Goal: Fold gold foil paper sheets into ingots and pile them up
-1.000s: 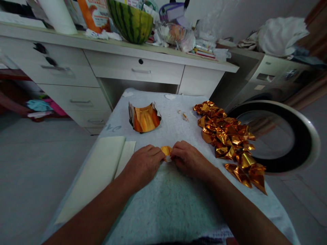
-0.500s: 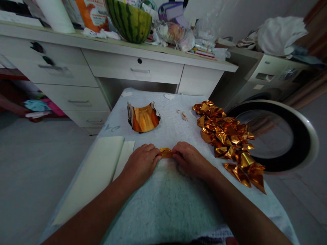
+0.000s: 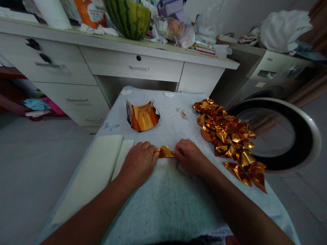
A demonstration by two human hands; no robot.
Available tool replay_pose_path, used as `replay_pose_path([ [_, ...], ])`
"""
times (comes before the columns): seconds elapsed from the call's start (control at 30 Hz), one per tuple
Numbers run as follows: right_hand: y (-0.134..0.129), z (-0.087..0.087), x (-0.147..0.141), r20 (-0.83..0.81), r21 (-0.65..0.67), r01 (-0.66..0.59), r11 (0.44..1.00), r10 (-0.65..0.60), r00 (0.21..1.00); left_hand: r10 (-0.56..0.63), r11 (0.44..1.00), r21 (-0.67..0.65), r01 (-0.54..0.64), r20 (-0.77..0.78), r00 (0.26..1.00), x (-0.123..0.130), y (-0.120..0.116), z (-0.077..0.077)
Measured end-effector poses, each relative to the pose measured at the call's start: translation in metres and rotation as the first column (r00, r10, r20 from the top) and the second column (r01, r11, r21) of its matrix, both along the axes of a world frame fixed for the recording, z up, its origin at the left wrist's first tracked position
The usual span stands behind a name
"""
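Between my hands lies a small folded piece of gold foil (image 3: 165, 152) on the cloth-covered table. My left hand (image 3: 143, 157) pinches its left end. At its right corner, my right hand (image 3: 188, 156) has its fingers closed on the foil. Beyond my left hand stands a curved stack of gold foil sheets (image 3: 143, 116). To the right of my right hand is a heap of folded gold foil pieces (image 3: 224, 131). Pale paper sheets (image 3: 93, 173) lie flat beside my left forearm.
Small scraps (image 3: 182, 114) lie near the table's middle. Past the table (image 3: 166, 211) is a white desk (image 3: 153, 51) holding a cut watermelon (image 3: 129, 18), bags and a glass bowl. A washing machine with its round door (image 3: 306, 136) open stands at the right.
More of the foil piece shows between my hands, and it looks flatter with a peaked top edge. My right hand has shifted slightly to the right. The view has tilted a little.
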State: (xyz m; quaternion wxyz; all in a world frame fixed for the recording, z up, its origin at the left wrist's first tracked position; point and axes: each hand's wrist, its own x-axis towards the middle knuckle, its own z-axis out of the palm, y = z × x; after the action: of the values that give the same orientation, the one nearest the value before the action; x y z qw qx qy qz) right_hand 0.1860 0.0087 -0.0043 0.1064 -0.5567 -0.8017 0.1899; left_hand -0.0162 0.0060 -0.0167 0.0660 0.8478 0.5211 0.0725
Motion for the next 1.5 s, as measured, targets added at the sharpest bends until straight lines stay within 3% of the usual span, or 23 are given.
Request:
replay_pose_path([
  [0.43,-0.003,-0.007,-0.003,0.020,0.061,0.040,0.997,-0.042,0.999,0.001,1.000,0.008,-0.001,-0.037,0.999,0.001,0.001,0.002],
  [0.7,-0.003,-0.009,-0.006,0.071,0.082,0.057,0.995,-0.063,0.995,0.095,0.995,0.037,-0.092,-0.090,0.991,-0.002,-0.004,0.003],
  [1.0,-0.003,-0.009,-0.008,0.092,0.081,0.072,0.994,-0.079,0.993,0.071,0.997,0.015,-0.069,-0.157,0.985,0.000,-0.002,0.005],
  [1.33,-0.002,-0.014,-0.007,0.049,0.116,0.099,0.988,-0.105,0.993,0.133,0.991,-0.016,-0.134,-0.053,0.990,-0.002,-0.005,0.003],
  [1.5,-0.003,-0.014,-0.010,-0.008,0.126,0.114,0.985,-0.114,0.993,0.081,0.996,-0.039,-0.082,-0.047,0.996,-0.002,-0.002,0.002],
])
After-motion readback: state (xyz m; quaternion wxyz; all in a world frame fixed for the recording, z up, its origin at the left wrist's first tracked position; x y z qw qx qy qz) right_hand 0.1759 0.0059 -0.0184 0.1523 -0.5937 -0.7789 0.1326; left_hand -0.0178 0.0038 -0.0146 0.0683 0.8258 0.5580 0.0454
